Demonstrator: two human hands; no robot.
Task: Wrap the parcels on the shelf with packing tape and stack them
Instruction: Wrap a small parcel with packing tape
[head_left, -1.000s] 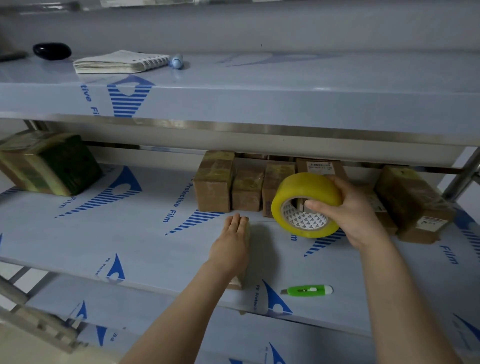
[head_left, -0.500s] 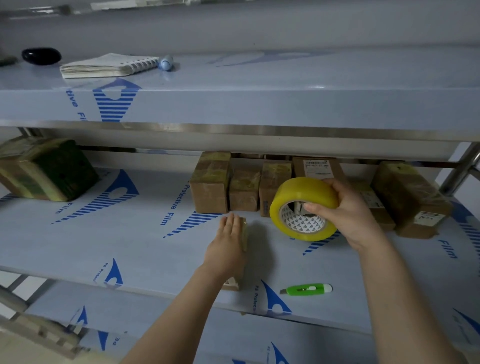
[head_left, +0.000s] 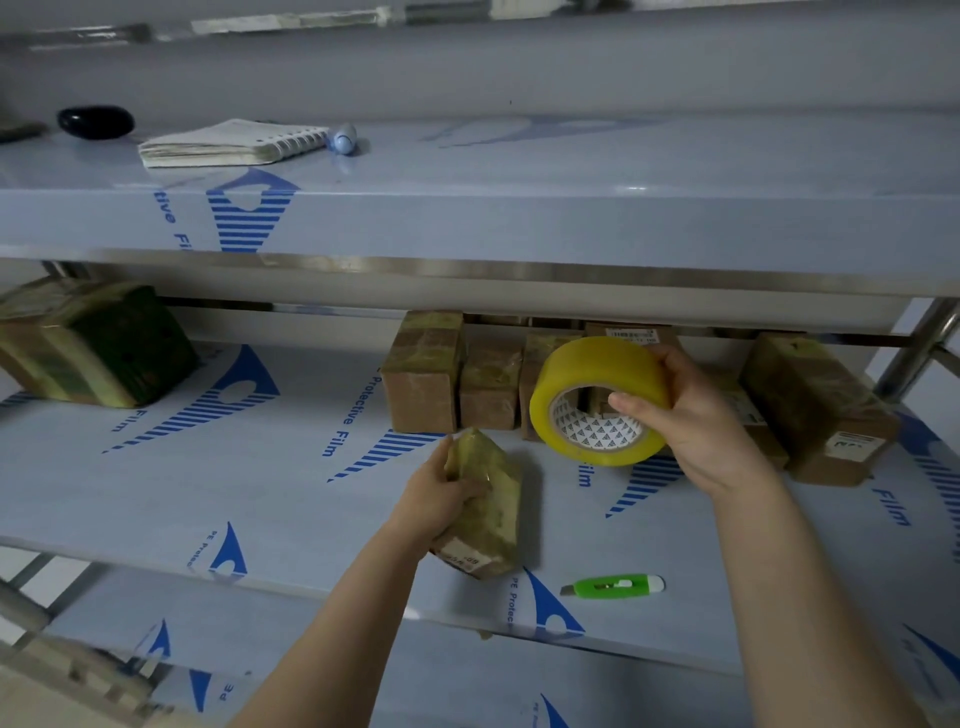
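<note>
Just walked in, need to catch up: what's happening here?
A person works at a shelf. The left hand grips a tilted, tape-covered parcel. The right hand holds the yellow tape roll beyond it. More parcels line the back; a green cutter lies near the front edge.

Fig. My arms, seen from above. Left forearm (head_left: 332, 623) and right forearm (head_left: 789, 597): both bare along their whole visible length, slender, narrowing to the wrist. Left hand (head_left: 441, 499) and right hand (head_left: 696, 421): bare. My fingers (head_left: 631, 402): uncovered; nail detail too small to tell.
</note>
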